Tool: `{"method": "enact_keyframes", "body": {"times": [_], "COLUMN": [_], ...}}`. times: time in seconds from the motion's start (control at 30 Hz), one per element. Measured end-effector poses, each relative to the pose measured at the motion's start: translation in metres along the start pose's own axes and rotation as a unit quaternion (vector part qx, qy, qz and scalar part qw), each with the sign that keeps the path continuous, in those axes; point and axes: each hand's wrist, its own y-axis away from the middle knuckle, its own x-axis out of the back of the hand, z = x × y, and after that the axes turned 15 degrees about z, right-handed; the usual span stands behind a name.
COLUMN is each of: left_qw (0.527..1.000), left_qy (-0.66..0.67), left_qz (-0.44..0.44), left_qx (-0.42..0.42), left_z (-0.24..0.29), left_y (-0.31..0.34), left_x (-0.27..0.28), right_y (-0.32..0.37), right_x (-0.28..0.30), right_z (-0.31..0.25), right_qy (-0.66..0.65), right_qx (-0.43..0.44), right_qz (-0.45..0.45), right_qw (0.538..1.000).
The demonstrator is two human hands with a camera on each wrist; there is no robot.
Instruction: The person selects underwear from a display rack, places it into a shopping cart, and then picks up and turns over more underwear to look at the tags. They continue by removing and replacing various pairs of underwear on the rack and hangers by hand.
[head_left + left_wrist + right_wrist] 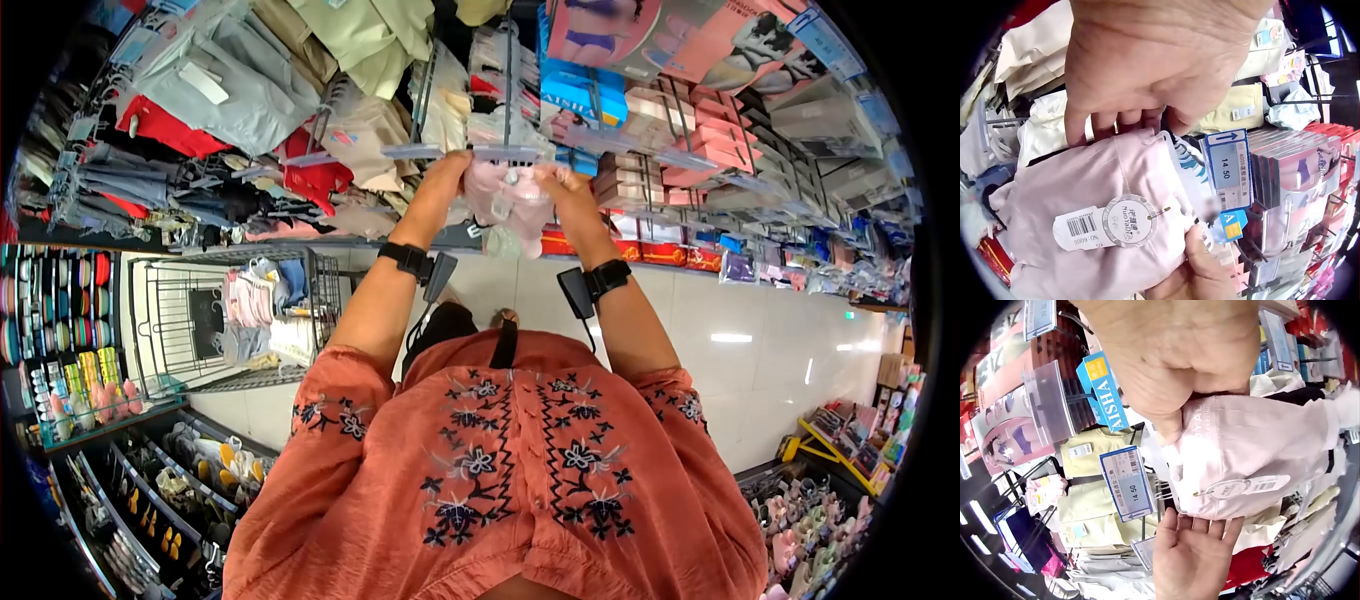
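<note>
A folded pale pink garment (512,205) with a round tag hangs at the rack, held between both hands. The left hand (448,185) grips one side edge; in the left wrist view, this hand (1160,62) has its fingertips partly hidden behind the fabric (1091,181). On the opposite edge, the right hand (570,192) pinches the garment near its hanger, thumb in front, as the right wrist view shows of the hand (1172,362) and cloth (1241,450). A blue-edged price label (1127,484) reading 14.50 stands beside the hanger.
Packaged garments and pink boxes (720,135) fill the rack on the right; grey clothing (225,85) hangs at left. A wire cart (180,310) holding clothes stands behind to the left. Lower displays (150,490) flank the tiled floor (720,390).
</note>
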Motion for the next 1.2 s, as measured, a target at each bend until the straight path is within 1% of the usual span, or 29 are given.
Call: {"method": "enact_keyframes", "body": {"times": [0.03,0.07,0.1,0.17,0.23,0.27,0.37,0.4,0.5,0.6,0.7,0.73,0.77,0.8,0.9,0.93,1.0,1.03,1.07,1.1,1.13,1.17,1.2], "left_qw": [1.0,0.999,0.998,0.991,0.985,0.981,0.966,0.96,0.97,0.954,0.959,0.945,0.946,0.947,0.946,0.944,0.938,0.945,0.952,0.957,0.953,0.956,0.958], "left_qy": [-0.011,-0.008,-0.044,-0.114,-0.132,-0.14,-0.204,-0.207,-0.185,-0.172,-0.217,-0.236,-0.237,-0.238,-0.248,-0.26,-0.282,-0.268,-0.254,-0.24,-0.246,-0.243,-0.241], "left_qz": [-0.002,0.018,0.019,-0.01,-0.016,-0.019,0.01,0.025,0.029,0.048,0.06,0.072,0.071,0.071,0.062,0.065,0.062,0.063,0.065,0.066,0.074,0.066,0.057], "left_qx": [-0.017,-0.043,-0.034,-0.069,-0.113,-0.134,-0.159,-0.184,-0.155,-0.243,-0.172,-0.214,-0.208,-0.201,-0.199,-0.192,-0.192,-0.176,-0.161,-0.147,-0.163,-0.153,-0.142], "left_z": [0.005,0.005,0.002,-0.001,-0.004,-0.005,-0.014,-0.014,-0.016,-0.019,-0.014,-0.017,-0.023,-0.019,-0.016,-0.017,-0.018,-0.021,-0.022,-0.024,-0.03,-0.033,-0.042], "left_y": [-0.001,0.005,0.003,0.0,-0.003,-0.006,-0.024,-0.027,-0.035,-0.049,-0.063,-0.069,-0.07,-0.064,-0.046,-0.043,-0.041,-0.037,-0.035,-0.034,-0.036,-0.038,-0.042], "left_x": [-0.001,-0.004,-0.003,-0.005,-0.012,-0.015,-0.019,-0.024,-0.032,-0.037,-0.039,-0.038,-0.037,-0.037,-0.028,-0.026,-0.02,-0.018,-0.016,-0.014,-0.011,-0.01,-0.008], "right_y": [-0.001,-0.002,-0.001,0.002,0.002,-0.001,-0.016,-0.02,-0.03,-0.035,-0.041,-0.04,-0.038,-0.04,-0.033,-0.03,-0.025,-0.022,-0.023,-0.022,-0.02,-0.019,-0.018], "right_x": [-0.002,-0.003,-0.006,-0.014,-0.02,-0.02,-0.019,-0.018,-0.018,-0.024,-0.03,-0.032,-0.033,-0.026,-0.019,-0.016,-0.014,-0.013,-0.009,-0.007,-0.004,-0.002,-0.002], "right_z": [0.0,0.0,-0.001,-0.007,-0.01,-0.01,0.007,0.013,0.022,0.018,0.011,0.01,0.01,0.019,0.017,0.014,0.01,0.009,0.014,0.016,0.018,0.02,0.023], "right_qy": [0.019,0.037,0.056,0.039,0.026,0.047,0.062,0.058,0.047,0.05,0.07,0.073,0.077,0.065,0.086,0.122,0.117,0.115,0.165,0.149,0.133,0.116,0.127], "right_qx": [0.001,0.002,0.001,-0.017,-0.024,-0.023,-0.001,0.007,0.024,0.023,0.016,0.012,0.007,0.066,0.037,0.035,0.034,0.034,0.05,0.034,0.019,0.004,-0.015], "right_qz": [0.003,0.007,0.009,0.039,0.071,0.078,0.092,0.095,0.105,0.109,0.109,0.117,0.124,0.083,0.074,0.065,0.059,0.056,0.061,0.053,0.045,0.037,0.028], "right_qw": [1.0,0.999,0.998,0.998,0.997,0.996,0.994,0.994,0.993,0.993,0.991,0.99,0.989,0.992,0.993,0.99,0.991,0.991,0.983,0.987,0.99,0.993,0.991]}}
